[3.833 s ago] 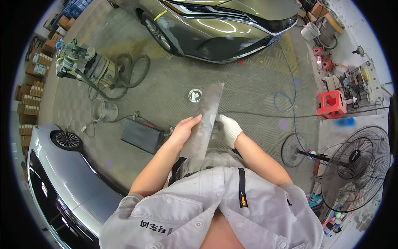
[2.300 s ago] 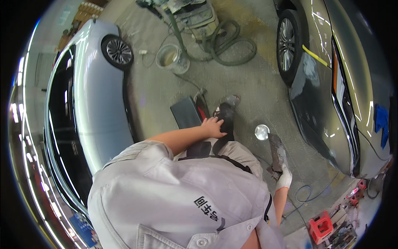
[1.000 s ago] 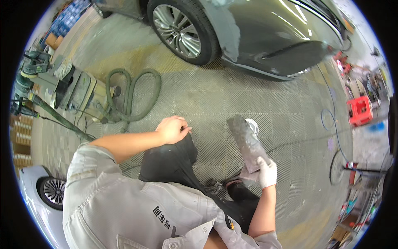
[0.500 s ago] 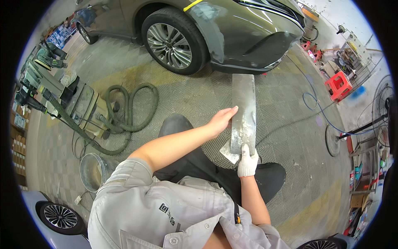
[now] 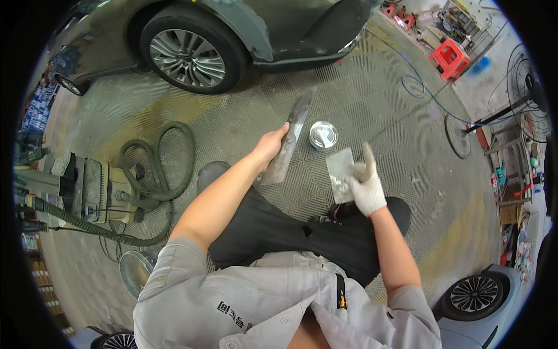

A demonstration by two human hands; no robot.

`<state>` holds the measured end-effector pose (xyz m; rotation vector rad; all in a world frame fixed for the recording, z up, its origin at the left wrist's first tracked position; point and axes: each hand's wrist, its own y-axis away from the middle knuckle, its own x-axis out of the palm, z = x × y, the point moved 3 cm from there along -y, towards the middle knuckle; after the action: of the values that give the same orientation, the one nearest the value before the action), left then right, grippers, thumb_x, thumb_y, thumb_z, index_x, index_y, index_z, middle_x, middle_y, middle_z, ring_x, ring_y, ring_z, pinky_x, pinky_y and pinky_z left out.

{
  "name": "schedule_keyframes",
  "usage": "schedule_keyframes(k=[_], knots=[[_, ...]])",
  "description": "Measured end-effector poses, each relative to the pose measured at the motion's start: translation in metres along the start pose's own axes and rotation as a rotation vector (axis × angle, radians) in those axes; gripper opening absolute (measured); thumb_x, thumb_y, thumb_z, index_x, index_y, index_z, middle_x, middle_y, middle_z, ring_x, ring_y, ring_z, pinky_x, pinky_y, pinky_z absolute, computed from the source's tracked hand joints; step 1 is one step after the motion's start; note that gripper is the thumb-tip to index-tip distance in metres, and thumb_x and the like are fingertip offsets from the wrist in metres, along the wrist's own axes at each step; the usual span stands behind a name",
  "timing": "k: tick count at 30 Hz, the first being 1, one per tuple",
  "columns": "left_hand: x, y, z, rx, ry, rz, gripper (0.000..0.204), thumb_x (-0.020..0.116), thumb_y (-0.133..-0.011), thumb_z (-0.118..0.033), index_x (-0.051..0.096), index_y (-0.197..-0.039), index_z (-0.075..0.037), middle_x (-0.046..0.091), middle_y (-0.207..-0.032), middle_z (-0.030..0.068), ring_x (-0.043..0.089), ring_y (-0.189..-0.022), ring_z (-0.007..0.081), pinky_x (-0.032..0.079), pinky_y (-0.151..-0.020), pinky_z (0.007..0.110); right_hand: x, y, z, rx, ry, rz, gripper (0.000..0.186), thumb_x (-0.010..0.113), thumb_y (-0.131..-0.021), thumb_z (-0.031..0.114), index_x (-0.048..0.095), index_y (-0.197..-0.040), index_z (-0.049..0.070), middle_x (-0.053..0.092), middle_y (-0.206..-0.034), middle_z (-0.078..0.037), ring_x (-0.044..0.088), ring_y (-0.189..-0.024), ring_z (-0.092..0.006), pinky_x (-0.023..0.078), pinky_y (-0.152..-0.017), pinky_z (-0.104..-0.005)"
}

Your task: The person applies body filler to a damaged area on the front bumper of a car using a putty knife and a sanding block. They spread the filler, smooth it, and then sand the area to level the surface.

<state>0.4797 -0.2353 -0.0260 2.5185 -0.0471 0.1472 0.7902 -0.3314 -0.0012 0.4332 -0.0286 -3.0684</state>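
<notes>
My bare left hand (image 5: pixel 269 145) grips a long flat metal plate (image 5: pixel 292 137) by its left edge, the plate tilted so that it looks narrow. A white knitted glove covers my right hand (image 5: pixel 368 189). Between its thumb and fingers it holds a grey, rectangular putty spreader (image 5: pixel 340 174), with the index finger stretched out forward. On the floor between the two hands, slightly farther off, stands a round metal tin (image 5: pixel 323 135); what it contains I cannot make out. Plate, spreader and tin appear apart from one another.
Ahead stands a dark car (image 5: pixel 302 35) with grey patches by its front wheel (image 5: pixel 187 58). A vacuum machine (image 5: pixel 87 183) and its coiled hose (image 5: pixel 190 151) lie left, above a bucket (image 5: pixel 135 270). To the right are a fan (image 5: pixel 526 81), a red stool (image 5: pixel 449 60) and a blue air hose (image 5: pixel 427 87).
The plate has swung left and tilted, and my right hand has left it, moving right with the spreader. The tin has come into sight. The whole view has shifted.
</notes>
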Motion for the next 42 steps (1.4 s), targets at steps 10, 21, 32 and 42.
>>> schedule_keyframes(k=[10, 21, 32, 42], knots=[[-0.009, 0.026, 0.052, -0.479, 0.387, 0.701, 0.045, 0.041, -0.124, -0.054, 0.052, -0.101, -0.017, 0.039, -0.066, -0.0079, 0.033, -0.051, 0.0054, 0.027, -0.047, 0.024, 0.035, -0.130, -0.037, 0.115, -0.105, -0.004, 0.047, 0.070, -0.107, 0.003, 0.063, -0.152, -0.007, 0.073, -0.147, -0.016, 0.070, -0.134, -0.0251, 0.052, -0.120, -0.0374], [-0.013, 0.008, 0.065, -0.491, 0.442, 0.444, 0.040, 0.039, -0.125, -0.041, 0.052, -0.096, -0.016, 0.041, -0.066, -0.0067, 0.034, -0.051, 0.0061, 0.028, -0.045, 0.027, 0.090, -0.104, -0.018, 0.068, -0.014, 0.025, 0.037, 0.069, -0.107, 0.002, 0.068, -0.143, -0.006, 0.078, -0.135, -0.017, 0.074, -0.126, -0.0236, 0.057, -0.112, -0.0359], [-0.017, -0.016, 0.025, -0.068, 0.169, -0.084, 0.043, 0.065, -0.118, -0.046, 0.076, -0.128, -0.006, 0.080, -0.109, 0.0040, 0.072, -0.090, 0.0164, 0.058, -0.083, 0.033, 0.084, -0.079, -0.031, 0.311, -0.637, 0.121, 0.043, 0.076, -0.103, 0.003, 0.066, -0.145, -0.005, 0.077, -0.129, -0.010, 0.073, -0.116, -0.0191, 0.059, -0.106, -0.0372], [-0.034, 0.001, 0.003, 0.812, -0.013, -0.522, 0.030, 0.062, -0.122, -0.026, 0.072, -0.123, 0.002, 0.078, -0.108, 0.0050, 0.068, -0.098, 0.0120, 0.055, -0.091, 0.032, 0.100, -0.062, -0.038, 0.379, -0.243, 0.188, 0.023, 0.080, -0.107, 0.016, 0.081, -0.118, -0.004, 0.083, -0.105, -0.007, 0.073, -0.094, -0.0133, 0.059, -0.089, -0.0317]])
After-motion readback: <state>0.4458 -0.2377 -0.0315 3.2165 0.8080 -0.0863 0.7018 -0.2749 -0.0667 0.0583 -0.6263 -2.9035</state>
